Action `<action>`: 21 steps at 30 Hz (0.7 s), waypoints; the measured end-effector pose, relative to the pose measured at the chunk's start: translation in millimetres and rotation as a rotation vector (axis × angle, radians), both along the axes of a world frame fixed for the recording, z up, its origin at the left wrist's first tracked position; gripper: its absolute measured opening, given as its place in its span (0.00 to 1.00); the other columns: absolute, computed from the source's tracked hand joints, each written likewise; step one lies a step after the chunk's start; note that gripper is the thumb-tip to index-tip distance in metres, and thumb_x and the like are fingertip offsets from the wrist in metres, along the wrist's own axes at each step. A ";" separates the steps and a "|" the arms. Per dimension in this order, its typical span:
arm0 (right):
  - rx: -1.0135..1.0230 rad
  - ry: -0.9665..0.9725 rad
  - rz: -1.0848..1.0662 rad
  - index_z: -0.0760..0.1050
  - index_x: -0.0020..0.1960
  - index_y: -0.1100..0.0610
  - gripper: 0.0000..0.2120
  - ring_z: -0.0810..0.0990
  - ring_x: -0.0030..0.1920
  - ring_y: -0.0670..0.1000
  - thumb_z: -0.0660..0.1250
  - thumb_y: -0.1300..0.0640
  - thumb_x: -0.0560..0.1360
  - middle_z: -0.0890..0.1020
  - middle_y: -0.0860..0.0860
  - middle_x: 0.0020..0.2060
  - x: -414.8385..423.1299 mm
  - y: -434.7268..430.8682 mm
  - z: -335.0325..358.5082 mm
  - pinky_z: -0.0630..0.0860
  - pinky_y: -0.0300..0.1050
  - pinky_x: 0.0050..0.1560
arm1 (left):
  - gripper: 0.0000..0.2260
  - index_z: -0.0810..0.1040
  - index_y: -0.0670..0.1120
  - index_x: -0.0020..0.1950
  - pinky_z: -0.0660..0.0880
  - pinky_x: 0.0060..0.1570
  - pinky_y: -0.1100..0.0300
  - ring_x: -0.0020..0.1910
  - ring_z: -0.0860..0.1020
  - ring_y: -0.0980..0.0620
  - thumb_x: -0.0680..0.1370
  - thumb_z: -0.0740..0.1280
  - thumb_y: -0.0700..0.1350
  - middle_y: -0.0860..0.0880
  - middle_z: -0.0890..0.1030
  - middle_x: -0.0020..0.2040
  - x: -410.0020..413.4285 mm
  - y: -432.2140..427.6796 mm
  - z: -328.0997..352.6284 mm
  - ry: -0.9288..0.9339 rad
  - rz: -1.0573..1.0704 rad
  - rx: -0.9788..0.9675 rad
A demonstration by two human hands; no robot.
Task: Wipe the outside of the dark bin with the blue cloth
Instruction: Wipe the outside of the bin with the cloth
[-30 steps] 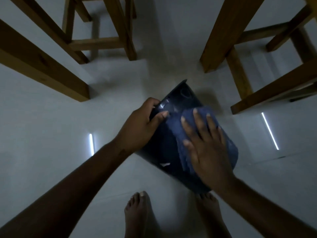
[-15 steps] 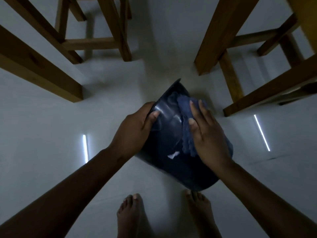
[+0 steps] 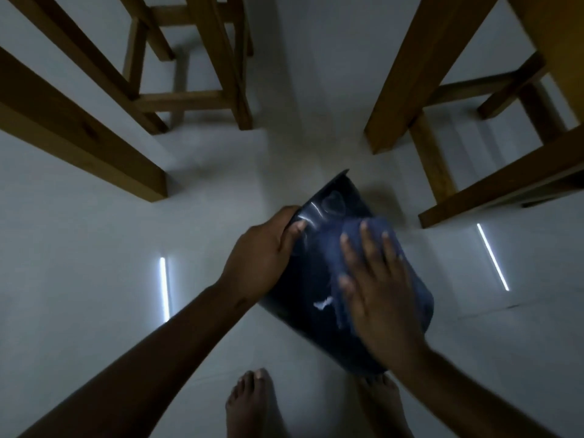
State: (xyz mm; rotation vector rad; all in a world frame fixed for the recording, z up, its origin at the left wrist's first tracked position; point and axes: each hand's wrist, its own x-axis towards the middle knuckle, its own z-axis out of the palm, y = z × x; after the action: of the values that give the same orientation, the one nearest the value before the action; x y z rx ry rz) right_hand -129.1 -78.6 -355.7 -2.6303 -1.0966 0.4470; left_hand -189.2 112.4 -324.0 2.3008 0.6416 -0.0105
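Two hands on the dark bin (image 3: 313, 279), which is tipped over and held above the pale floor (image 3: 94, 248), base end toward the wooden furniture legs (image 3: 407, 74), open end toward the person. Left hand (image 3: 262, 254) grips the bin's left edge near the base, thumb (image 3: 295, 229) over the glossy side wall. Right hand (image 3: 376, 279) lies flat, fingers (image 3: 366, 238) spread, pressing the blue cloth (image 3: 357, 235) against the upper outside wall; cloth sticks out past the fingertips and along the thumb side. Right hand is motion-blurred. Small white fleck (image 3: 322, 303) on the bin wall left of the right hand; cannot tell what it is. Bare feet (image 3: 249, 403) on the floor just below the bin. Light-strip reflections (image 3: 163, 289) on the floor either side.
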 end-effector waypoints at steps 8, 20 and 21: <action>0.167 0.116 -0.110 0.47 0.77 0.45 0.28 0.51 0.77 0.54 0.42 0.40 0.79 0.51 0.50 0.78 58.7 13.7 -2.6 0.60 0.60 0.73 | 0.12 0.72 0.53 0.55 0.73 0.35 0.67 0.37 0.79 0.57 0.82 0.52 0.55 0.54 0.82 0.40 -5.6 -0.8 0.2 0.020 -0.017 -0.147; 0.203 0.127 -0.046 0.45 0.77 0.42 0.27 0.52 0.77 0.53 0.40 0.39 0.79 0.48 0.48 0.78 37.7 4.5 -6.6 0.58 0.52 0.73 | 0.14 0.72 0.50 0.49 0.74 0.36 0.58 0.35 0.79 0.52 0.83 0.51 0.55 0.51 0.80 0.35 2.9 1.1 3.8 0.037 -0.010 0.041; 0.210 0.176 -0.116 0.45 0.77 0.43 0.28 0.53 0.77 0.52 0.40 0.38 0.78 0.49 0.48 0.78 41.8 3.7 -7.3 0.60 0.51 0.73 | 0.14 0.71 0.50 0.47 0.72 0.36 0.58 0.35 0.78 0.51 0.83 0.51 0.55 0.51 0.79 0.35 7.3 0.5 5.1 0.042 -0.006 0.060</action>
State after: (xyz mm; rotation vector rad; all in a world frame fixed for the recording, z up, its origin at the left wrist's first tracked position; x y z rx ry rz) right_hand -87.3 -74.9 -362.9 -2.4043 -0.8804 0.4991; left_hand -181.9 112.9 -318.9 2.3662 0.6650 -0.0431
